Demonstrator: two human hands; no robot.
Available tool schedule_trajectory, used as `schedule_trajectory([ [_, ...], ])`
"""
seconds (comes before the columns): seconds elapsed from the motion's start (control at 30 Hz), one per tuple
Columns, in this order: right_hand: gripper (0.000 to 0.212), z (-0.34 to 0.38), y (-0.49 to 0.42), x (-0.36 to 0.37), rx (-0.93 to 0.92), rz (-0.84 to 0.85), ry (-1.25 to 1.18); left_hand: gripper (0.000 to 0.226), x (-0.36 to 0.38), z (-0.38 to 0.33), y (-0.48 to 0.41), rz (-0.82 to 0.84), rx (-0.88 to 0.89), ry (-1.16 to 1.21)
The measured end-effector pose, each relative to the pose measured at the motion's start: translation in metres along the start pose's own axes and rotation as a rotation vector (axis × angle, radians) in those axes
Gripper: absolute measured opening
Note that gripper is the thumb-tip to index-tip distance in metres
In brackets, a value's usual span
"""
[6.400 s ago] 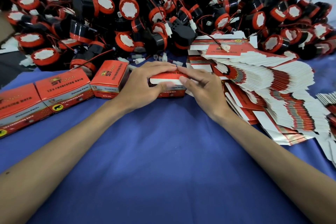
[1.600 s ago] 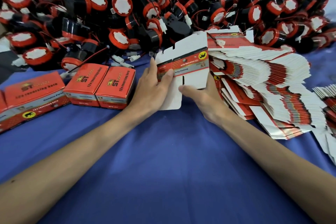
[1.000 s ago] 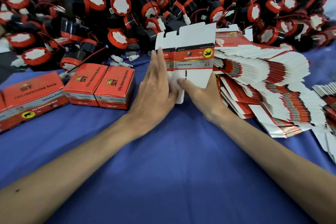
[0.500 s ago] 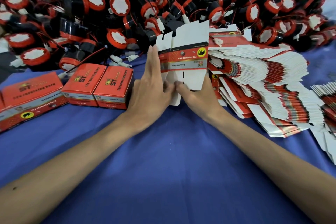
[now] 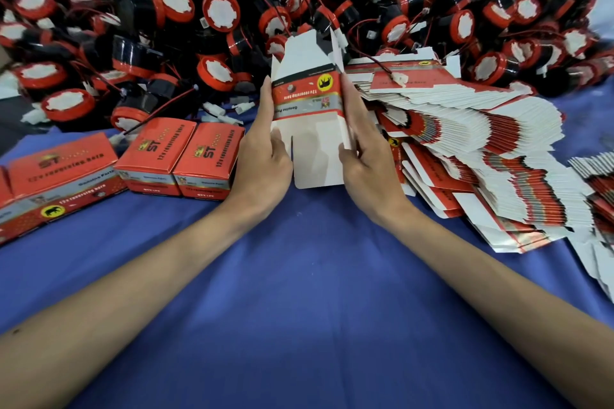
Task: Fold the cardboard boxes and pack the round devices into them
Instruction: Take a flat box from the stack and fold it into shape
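We held one half-opened box point(image 5: 307, 100) upright between both hands.

Our left hand point(image 5: 265, 156) lay along the box's left side and our right hand point(image 5: 367, 156) along its right side. On each, the fingers ran straight up the edge and the thumb sat on the white lower flaps, so each hand pinched the box. It stood above the blue cloth point(image 5: 299, 292), just in front of the heap of round devices point(image 5: 219, 13), white flaps open at top and bottom. Flat boxes point(image 5: 481, 129) lay fanned to the right, and closed boxes point(image 5: 179, 156) sat in a row to the left.
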State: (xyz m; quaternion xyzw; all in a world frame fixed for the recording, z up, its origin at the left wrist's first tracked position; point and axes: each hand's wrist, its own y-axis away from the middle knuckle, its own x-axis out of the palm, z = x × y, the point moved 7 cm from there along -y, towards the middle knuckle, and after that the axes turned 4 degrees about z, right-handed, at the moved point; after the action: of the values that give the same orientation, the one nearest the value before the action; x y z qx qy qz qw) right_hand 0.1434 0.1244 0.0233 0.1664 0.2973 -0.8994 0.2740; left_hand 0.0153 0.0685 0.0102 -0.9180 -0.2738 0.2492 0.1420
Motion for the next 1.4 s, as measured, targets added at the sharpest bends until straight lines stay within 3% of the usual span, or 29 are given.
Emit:
schedule_trajectory([
  [0.1, 0.086, -0.006, -0.001, -0.002, 0.081, 0.013, -0.096, 0.068, 0.002, 0.001, -0.001, 0.031, -0.022, 0.1],
  [0.27, 0.081, 0.016, -0.001, -0.005, -0.059, 0.115, 0.015, 0.068, 0.002, -0.001, -0.001, 0.009, 0.001, 0.072],
  [0.47, 0.073, 0.029, -0.012, -0.011, 0.13, -0.013, -0.066, 0.044, 0.005, -0.021, 0.011, 0.039, 0.174, 0.079],
  [0.6, 0.077, 0.037, -0.008, -0.02, 0.099, -0.057, -0.347, 0.059, 0.005, -0.026, 0.012, 0.031, 0.197, 0.059],
  [0.7, 0.095, 0.042, -0.01, -0.017, 0.1, -0.013, -0.367, 0.068, -0.001, -0.026, 0.012, -0.062, 0.198, -0.068],
  [0.77, 0.096, 0.04, -0.01, -0.011, 0.118, -0.008, -0.327, 0.069, 0.0, -0.024, 0.012, -0.046, 0.196, -0.094],
  [0.83, 0.082, 0.034, -0.012, -0.01, 0.135, -0.039, -0.336, 0.065, 0.0, -0.022, 0.01, -0.029, 0.163, -0.027],
  [0.93, 0.055, 0.019, -0.018, -0.017, 0.161, -0.065, -0.556, 0.06, -0.001, -0.011, 0.004, 0.018, 0.004, 0.456],
  [1.0, 0.059, 0.005, -0.02, -0.024, 0.227, -0.072, -0.673, 0.054, 0.0, -0.001, 0.002, 0.033, -0.085, 0.673],
  [1.07, 0.058, -0.005, -0.019, -0.026, 0.285, -0.065, -0.679, 0.06, 0.002, 0.005, 0.001, 0.052, -0.147, 0.649],
  [1.2, 0.033, -0.014, -0.012, -0.018, 0.298, -0.04, -0.528, 0.083, 0.01, 0.011, -0.003, 0.093, -0.212, 0.533],
  [1.33, 0.066, -0.005, -0.008, 0.0, 0.234, 0.064, -0.505, 0.07, 0.011, 0.009, -0.003, 0.133, -0.197, 0.512],
  [1.4, 0.071, -0.001, -0.007, 0.002, 0.215, 0.059, -0.493, 0.059, 0.012, 0.005, -0.002, 0.165, -0.184, 0.522],
])
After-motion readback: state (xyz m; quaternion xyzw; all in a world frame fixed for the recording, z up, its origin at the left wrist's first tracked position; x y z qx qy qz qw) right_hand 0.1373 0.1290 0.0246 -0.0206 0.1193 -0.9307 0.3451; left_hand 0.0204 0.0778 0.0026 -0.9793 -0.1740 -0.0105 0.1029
